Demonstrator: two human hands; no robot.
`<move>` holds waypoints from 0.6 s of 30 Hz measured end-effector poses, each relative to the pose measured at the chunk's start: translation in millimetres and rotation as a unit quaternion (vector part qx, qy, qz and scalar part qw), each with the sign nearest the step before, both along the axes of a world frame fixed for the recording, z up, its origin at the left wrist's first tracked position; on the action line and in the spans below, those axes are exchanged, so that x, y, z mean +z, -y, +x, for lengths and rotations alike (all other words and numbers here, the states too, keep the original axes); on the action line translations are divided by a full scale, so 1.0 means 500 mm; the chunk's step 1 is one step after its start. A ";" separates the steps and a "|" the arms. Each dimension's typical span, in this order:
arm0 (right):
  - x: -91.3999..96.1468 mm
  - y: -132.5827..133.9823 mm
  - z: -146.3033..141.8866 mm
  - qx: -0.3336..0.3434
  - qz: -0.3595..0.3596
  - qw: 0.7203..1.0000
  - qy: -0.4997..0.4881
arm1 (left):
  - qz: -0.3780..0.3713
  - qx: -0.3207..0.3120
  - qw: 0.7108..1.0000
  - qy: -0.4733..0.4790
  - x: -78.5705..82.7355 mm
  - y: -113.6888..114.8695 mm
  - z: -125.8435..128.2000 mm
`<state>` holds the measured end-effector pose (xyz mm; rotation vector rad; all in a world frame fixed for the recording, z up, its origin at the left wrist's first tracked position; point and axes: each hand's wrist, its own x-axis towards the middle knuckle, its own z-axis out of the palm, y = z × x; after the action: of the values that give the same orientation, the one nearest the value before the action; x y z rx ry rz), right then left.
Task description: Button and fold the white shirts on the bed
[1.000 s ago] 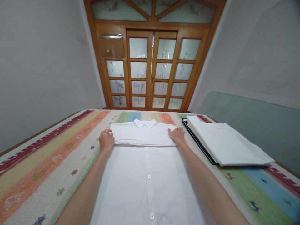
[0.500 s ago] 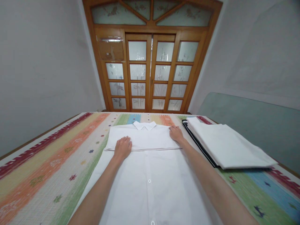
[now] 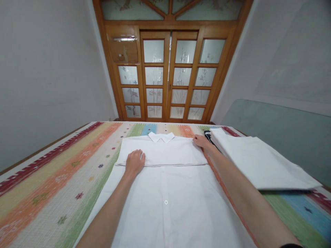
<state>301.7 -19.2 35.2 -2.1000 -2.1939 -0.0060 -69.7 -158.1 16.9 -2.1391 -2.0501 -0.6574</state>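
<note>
A white button-up shirt [image 3: 165, 186] lies flat on the striped bedspread [image 3: 59, 165], collar at the far end. Its hem is folded up over the upper part, making a band below the collar. My left hand [image 3: 134, 162] rests palm down on that folded band, left of centre, fingers together and flat. My right hand [image 3: 202, 141] lies at the band's far right corner, fingers stretched along the cloth edge, holding nothing that I can make out.
A stack of folded white cloth [image 3: 256, 160] with a dark striped piece beneath lies on the right of the bed. Wooden glass-paned doors [image 3: 169, 75] stand beyond the bed. Grey walls close both sides.
My left hand slid from the folded band's left edge inward onto its top. My right hand moved from the band's right edge out to its far right corner.
</note>
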 end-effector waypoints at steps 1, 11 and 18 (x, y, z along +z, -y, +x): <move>0.000 -0.001 0.001 0.000 -0.004 1.000 0.002 | 0.000 -0.001 1.000 -0.003 -0.001 0.000 0.000; 0.004 -0.001 -0.016 -0.042 0.017 0.998 0.046 | 0.025 0.004 1.000 -0.001 -0.024 -0.010 -0.006; -0.016 0.003 -0.006 -0.048 0.031 0.996 0.071 | 0.033 0.002 0.999 0.009 -0.029 -0.010 -0.007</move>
<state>298.8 -20.5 27.3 -2.2319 -2.1349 -0.2344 -73.3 -152.9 2.6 -2.0993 -2.0112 -0.7364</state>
